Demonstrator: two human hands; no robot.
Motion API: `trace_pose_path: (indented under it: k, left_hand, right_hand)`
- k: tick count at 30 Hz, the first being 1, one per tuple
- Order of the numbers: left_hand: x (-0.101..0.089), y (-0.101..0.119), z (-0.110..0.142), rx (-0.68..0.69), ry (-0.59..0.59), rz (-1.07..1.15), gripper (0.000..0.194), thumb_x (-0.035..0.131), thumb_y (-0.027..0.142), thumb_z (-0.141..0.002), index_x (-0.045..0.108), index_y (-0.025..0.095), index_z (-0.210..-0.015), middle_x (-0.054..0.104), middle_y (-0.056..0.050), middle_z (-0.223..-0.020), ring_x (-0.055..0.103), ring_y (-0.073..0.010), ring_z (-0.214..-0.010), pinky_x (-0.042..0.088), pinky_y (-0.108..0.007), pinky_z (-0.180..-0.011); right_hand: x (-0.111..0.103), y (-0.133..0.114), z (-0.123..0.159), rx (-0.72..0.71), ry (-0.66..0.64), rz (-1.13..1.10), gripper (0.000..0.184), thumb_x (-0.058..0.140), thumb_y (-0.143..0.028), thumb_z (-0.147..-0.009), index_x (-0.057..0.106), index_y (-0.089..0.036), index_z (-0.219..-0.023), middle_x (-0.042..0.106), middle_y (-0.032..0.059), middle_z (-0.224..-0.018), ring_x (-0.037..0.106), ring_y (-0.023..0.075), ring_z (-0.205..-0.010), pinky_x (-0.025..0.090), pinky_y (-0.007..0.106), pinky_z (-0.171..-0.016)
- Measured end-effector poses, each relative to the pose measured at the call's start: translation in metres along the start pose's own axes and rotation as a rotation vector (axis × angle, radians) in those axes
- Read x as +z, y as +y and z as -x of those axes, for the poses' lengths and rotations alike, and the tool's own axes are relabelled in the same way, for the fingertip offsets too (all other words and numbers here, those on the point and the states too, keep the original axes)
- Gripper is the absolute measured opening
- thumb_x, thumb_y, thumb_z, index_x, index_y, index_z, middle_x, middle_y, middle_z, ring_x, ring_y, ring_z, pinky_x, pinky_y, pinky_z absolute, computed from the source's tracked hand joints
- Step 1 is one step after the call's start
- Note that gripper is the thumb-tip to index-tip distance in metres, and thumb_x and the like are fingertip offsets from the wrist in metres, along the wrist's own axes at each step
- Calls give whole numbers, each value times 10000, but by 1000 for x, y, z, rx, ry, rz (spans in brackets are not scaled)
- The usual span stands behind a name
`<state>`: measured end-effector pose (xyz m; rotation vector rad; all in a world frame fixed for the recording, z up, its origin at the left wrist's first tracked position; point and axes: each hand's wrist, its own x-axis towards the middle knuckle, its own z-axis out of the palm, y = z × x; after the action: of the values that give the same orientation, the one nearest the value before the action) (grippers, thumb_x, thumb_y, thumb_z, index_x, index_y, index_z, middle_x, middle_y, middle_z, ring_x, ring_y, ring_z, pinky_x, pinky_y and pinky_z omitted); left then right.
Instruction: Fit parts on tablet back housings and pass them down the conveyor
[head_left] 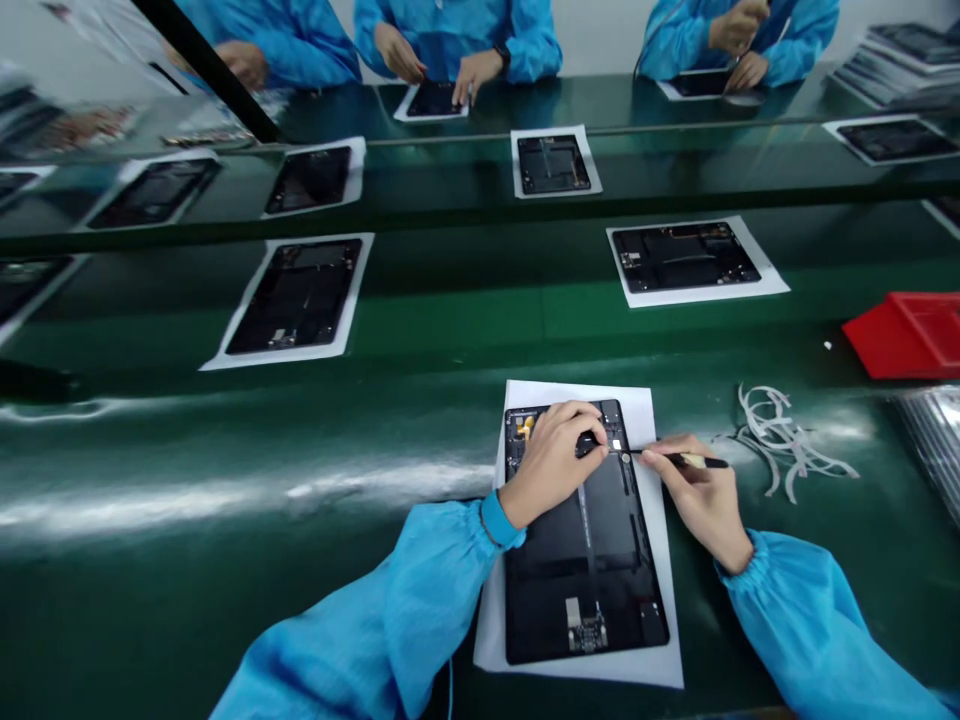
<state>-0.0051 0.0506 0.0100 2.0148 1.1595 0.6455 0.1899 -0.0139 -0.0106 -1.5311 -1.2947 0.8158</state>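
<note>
An opened black tablet chassis (pixel 592 560) lies on a white sheet (pixel 660 640) on the green belt in front of me. My left hand (pixel 551 460) rests curled on the chassis's upper part, its fingertips pinched over a small dark piece near the top. My right hand (pixel 697 495) grips a thin black tool with a pale handle (pixel 679 458), and the tool's tip touches a small round part (pixel 625 457) at the chassis's right edge.
Curled white liner strips (pixel 780 440) lie to the right, beside a red tray (pixel 907 335) and a stack of clear bags (pixel 934 440). More tablet chassis on white sheets (pixel 690 260) (pixel 296 300) sit on the belts beyond. Three people in blue sleeves work opposite.
</note>
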Motion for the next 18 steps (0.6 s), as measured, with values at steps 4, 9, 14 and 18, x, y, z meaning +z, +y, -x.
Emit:
trace_pose_path:
  k: [4,9,14,18]
  left_hand:
    - [0,0,-1,9,0,-13,101,673,118,-782,634,209,-800,620,-29,-1107,553,-218,-1074,413,-373,-945]
    - [5,3,5,63,16,-133,68,621,164,-837,634,220,-874,617,-38,-1140,541,-229,-1090,419,-392,-938]
    - [-7,8,14,135,88,-238,116,569,232,-899,627,217,-999,626,-47,-1116,555,-217,-1062,418,-384,-934]
    - [-27,-4,26,51,146,-275,118,565,261,-908,661,207,-950,637,-45,-969,580,-212,-954,438,-378,-880]
  right_hand:
    - [0,2,0,-21,-14,3,145,690,-338,-820,685,-199,-781,670,42,-785,643,185,-758,520,271,-637]
    - [-1,2,-2,-35,35,-13,167,706,-360,-797,689,-197,-763,679,46,-776,652,193,-751,529,284,-652]
    - [-2,3,-3,-24,70,-42,198,703,-384,-793,688,-189,-766,679,53,-782,664,203,-754,532,301,-666]
    - [-1,4,-4,49,149,-183,236,722,-405,-771,655,-186,-827,672,41,-800,680,202,-737,540,327,-714]
